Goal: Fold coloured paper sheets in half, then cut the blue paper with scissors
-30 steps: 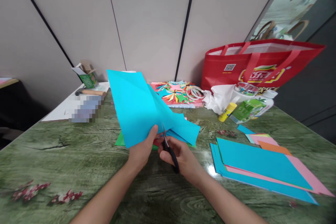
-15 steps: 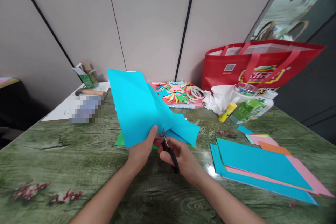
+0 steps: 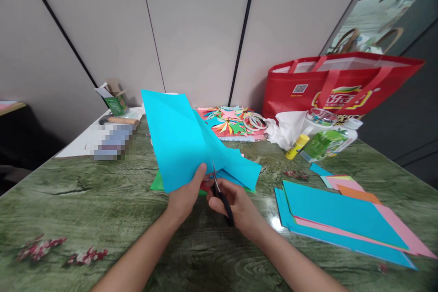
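A large sheet of blue paper (image 3: 178, 141) is pinched at its lower edge by my left hand (image 3: 186, 191), with the thumb on top. My right hand (image 3: 236, 203) is wrapped round black-handled scissors (image 3: 224, 205), whose blades point up against the paper's edge, just right of my left thumb. More blue paper (image 3: 244, 166) spreads to the right beyond the scissors. Part of a green sheet (image 3: 157, 182) shows beneath, on the table. The fingers of my left hand are mostly hidden behind the sheet.
Stacked coloured sheets (image 3: 342, 214) lie at the right. Behind them are a yellow glue stick (image 3: 297, 147), a green and white pack (image 3: 321, 145), crumpled tissue (image 3: 285, 127) and a red bag (image 3: 294, 80). Paper stars (image 3: 236, 121) and a hammer (image 3: 119, 120) lie further back.
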`<action>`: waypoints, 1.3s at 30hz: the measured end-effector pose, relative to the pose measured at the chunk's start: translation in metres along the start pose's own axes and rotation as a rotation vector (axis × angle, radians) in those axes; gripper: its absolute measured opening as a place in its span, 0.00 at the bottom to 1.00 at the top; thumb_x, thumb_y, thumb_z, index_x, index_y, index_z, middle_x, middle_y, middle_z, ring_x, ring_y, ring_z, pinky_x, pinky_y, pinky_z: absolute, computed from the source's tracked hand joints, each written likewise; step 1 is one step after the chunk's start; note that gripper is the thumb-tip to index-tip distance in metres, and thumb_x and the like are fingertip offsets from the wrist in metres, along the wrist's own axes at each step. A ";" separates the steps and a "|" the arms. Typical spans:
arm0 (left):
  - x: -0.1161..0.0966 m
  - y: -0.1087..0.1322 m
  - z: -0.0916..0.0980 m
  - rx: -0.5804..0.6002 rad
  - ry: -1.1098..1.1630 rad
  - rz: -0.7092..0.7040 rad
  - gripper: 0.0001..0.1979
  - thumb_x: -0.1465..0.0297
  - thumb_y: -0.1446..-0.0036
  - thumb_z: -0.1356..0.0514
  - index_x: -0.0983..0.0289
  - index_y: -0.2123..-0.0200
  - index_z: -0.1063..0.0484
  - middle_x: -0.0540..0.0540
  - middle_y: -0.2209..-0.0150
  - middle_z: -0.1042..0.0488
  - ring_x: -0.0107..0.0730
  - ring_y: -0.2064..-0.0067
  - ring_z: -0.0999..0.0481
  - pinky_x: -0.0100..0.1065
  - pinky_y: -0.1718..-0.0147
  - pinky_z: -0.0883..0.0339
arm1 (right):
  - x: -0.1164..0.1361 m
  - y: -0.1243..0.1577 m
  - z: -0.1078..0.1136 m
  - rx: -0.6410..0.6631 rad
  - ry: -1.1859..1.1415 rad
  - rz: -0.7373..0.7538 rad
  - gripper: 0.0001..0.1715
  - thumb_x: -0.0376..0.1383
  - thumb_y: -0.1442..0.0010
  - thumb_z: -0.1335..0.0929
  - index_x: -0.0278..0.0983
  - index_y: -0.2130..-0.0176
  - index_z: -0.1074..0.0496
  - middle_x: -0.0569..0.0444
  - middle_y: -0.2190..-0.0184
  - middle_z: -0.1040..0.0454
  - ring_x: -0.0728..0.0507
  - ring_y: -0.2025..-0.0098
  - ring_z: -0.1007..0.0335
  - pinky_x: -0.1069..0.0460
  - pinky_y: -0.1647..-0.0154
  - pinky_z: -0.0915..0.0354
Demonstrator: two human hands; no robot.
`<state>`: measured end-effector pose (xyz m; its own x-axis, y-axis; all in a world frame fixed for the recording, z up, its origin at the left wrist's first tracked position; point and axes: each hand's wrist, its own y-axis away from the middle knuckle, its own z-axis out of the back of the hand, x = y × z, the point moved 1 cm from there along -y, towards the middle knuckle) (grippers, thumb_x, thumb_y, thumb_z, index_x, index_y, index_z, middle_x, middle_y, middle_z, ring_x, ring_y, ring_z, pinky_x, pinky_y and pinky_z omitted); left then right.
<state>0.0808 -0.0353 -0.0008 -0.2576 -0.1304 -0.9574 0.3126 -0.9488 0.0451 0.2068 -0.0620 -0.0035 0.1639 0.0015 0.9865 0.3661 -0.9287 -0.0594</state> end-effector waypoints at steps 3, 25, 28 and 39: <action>0.001 0.000 0.000 0.005 -0.001 -0.005 0.12 0.59 0.52 0.41 0.62 0.74 0.25 0.55 0.69 0.21 0.42 0.61 0.24 0.39 0.54 0.36 | 0.000 0.000 0.000 -0.003 -0.009 -0.007 0.26 0.50 0.55 0.29 0.36 0.62 0.32 0.58 0.74 0.39 0.49 0.73 0.46 0.53 0.70 0.45; -0.006 0.002 0.002 -0.013 -0.028 0.027 0.11 0.60 0.53 0.41 0.61 0.74 0.25 0.55 0.66 0.21 0.43 0.59 0.25 0.39 0.53 0.36 | -0.001 0.000 0.000 -0.013 0.007 -0.004 0.26 0.51 0.56 0.29 0.36 0.62 0.31 0.57 0.74 0.38 0.49 0.72 0.45 0.53 0.70 0.44; -0.006 0.002 0.002 -0.017 -0.019 0.023 0.11 0.60 0.53 0.41 0.61 0.73 0.25 0.55 0.66 0.21 0.43 0.59 0.25 0.39 0.53 0.36 | -0.001 0.001 0.000 -0.018 0.004 -0.004 0.26 0.50 0.56 0.29 0.36 0.62 0.31 0.57 0.73 0.37 0.49 0.72 0.45 0.53 0.69 0.44; -0.003 0.001 0.001 -0.037 0.003 -0.007 0.10 0.62 0.52 0.41 0.61 0.71 0.26 0.55 0.63 0.22 0.42 0.56 0.26 0.39 0.51 0.38 | -0.002 0.001 0.000 -0.019 -0.010 0.015 0.24 0.49 0.54 0.29 0.36 0.63 0.31 0.56 0.73 0.36 0.49 0.71 0.43 0.52 0.68 0.43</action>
<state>0.0812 -0.0364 0.0028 -0.2568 -0.1232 -0.9586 0.3443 -0.9384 0.0284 0.2071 -0.0630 -0.0052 0.1787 -0.0089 0.9839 0.3463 -0.9354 -0.0714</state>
